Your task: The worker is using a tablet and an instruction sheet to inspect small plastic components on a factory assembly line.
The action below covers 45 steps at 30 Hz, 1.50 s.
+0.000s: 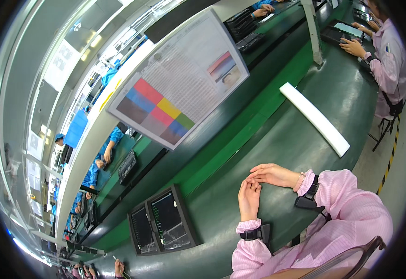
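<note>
My left hand point(249, 201) rests over the green bench with its fingers stretched upward. Coming in from the right, my right hand point(275, 176) lies nearly flat, palm down, its fingers reaching to the left. The fingertips of both hands meet and overlap slightly, and I see nothing held between them. Both wrists carry black straps with small black boxes over pink sleeves. To the left of my hands, a black tray point(187, 215) holds two dark flat panels point(168, 215) side by side, with clear film wrinkled over their lower parts.
A long white bar point(315, 120) lies on the green bench point(221, 214) ahead of my right hand. A printed sheet in a clear holder point(179, 79) hangs over the line. Another person point(389, 65) handles a tray at far right; blue-sleeved workers point(112, 142) sit across.
</note>
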Motion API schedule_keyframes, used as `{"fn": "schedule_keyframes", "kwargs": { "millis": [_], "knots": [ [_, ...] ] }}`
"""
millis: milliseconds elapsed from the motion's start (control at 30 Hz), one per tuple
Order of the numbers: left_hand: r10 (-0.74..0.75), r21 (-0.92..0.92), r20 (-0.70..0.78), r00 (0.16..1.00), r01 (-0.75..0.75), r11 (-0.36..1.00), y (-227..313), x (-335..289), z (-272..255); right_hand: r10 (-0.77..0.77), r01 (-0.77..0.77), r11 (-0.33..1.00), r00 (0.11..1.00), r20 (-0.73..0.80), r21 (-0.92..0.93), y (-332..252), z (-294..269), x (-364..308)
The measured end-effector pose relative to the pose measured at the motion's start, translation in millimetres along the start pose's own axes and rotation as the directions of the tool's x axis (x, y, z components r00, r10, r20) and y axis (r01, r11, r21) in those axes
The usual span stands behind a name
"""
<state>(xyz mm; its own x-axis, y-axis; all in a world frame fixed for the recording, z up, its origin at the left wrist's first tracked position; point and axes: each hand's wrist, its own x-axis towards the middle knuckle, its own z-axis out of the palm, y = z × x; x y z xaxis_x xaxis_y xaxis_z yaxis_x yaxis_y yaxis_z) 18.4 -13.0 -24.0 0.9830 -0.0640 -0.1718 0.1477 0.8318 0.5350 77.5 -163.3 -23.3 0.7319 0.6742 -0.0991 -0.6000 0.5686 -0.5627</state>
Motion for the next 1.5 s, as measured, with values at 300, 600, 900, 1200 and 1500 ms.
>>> {"fn": "schedule_keyframes", "kwargs": {
  "millis": [300,600,900,1200,1500],
  "knots": [
    [0.002,-0.006,-0.016,1.0,-0.002,1.0,-1.4,0.3,-1.4,-0.012,0.012,1.0,1.0,0.003,-0.004,-1.8,4.5,-0.9],
    [-0.001,-0.003,-0.023,1.0,0.001,1.0,-2.1,0.8,-3.3,-0.024,0.024,1.0,1.0,0.003,-0.006,-2.0,3.7,-0.6],
    [0.004,0.012,-0.008,1.0,-0.004,1.0,-1.8,0.8,-2.7,-0.022,0.022,1.0,1.0,0.0,-0.007,-1.6,3.2,-1.1],
    [0.009,-0.002,-0.031,0.999,-0.009,1.0,-1.6,0.8,-1.0,-0.022,0.022,1.0,1.0,0.002,-0.015,-2.6,3.7,-1.5],
    [0.007,0.014,0.002,1.0,-0.007,1.0,-0.9,-0.3,-0.2,-0.024,0.024,1.0,1.0,0.003,-0.01,-1.4,3.4,-0.9]
  ]
}}
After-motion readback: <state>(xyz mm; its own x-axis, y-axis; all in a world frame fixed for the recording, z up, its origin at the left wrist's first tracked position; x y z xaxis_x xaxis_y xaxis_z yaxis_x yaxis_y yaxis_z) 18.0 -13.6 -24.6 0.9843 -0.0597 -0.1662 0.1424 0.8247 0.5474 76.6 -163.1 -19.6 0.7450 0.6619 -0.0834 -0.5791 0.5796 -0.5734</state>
